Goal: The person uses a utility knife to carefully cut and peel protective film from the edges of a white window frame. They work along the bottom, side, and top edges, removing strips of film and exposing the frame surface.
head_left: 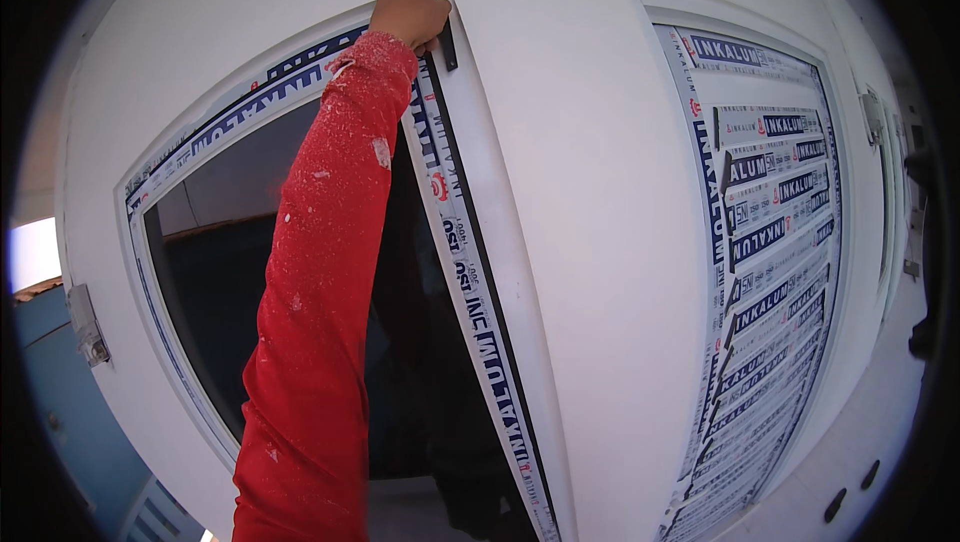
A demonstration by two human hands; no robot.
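Observation:
My left hand (408,12), at the end of a red sleeve (325,272) speckled with pale dust, is raised to the top right corner of a window or door frame (470,272). The fingers are closed round a short, narrow dark piece (449,46), whose lower part sticks out below the hand against the white reveal. What kind of thing it is, I cannot make out. Printed protective film covers the frame, and a black line runs down its right side. My forearm crosses in front of the dark glass (215,252). My right hand is out of view.
To the right, a slatted panel (775,272) wrapped in printed film stands in its own wall opening. White wall (570,182) separates the two frames. A small fitting (88,325) is mounted at the left. Two dark objects (834,505) lie on the floor at the lower right.

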